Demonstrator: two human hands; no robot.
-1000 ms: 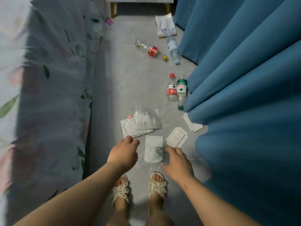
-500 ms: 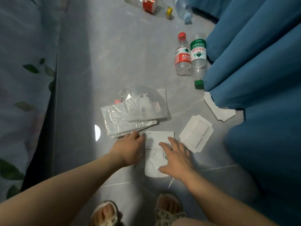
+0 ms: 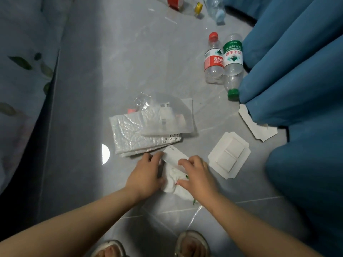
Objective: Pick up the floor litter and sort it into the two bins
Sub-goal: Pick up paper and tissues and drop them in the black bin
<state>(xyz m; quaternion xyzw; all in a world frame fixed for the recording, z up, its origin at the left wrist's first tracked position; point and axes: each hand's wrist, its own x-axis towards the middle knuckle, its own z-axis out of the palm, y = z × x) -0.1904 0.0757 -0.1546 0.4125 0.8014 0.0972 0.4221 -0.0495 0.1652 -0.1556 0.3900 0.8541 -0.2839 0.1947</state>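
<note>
Both hands curl onto the wad [image 3: 171, 179] from either side. Left hand [image 3: 146, 175]: fingers bent at the wad's left edge, tips touching the end of the slip [image 3: 175, 157]. Right hand [image 3: 197, 176]: fingers over the top, thumb tucked at the near side. Reads as a loose gather, not a firm squeeze.

Wad position: on the floor [image 3: 130, 62] or barely off it, cannot tell which. It lies just below the bags [image 3: 141, 134]; tray [image 3: 229, 154] just beside, to the right. Bins not in view.

Risks, judged:
- Slip is flat and looks stiff, only partly caught in the crumple. On the lift it may slide out, since neither hand clearly pinches it.
- Green bit [image 3: 194, 201] pokes out under the right wrist; likely to drop if the gather stays loose.
- Left fingertips sit near the bags' lower edge. Catching that film would drag plastic along with paper and muddle the sort.
- Soft wad may unfold if held from one side only.
</note>
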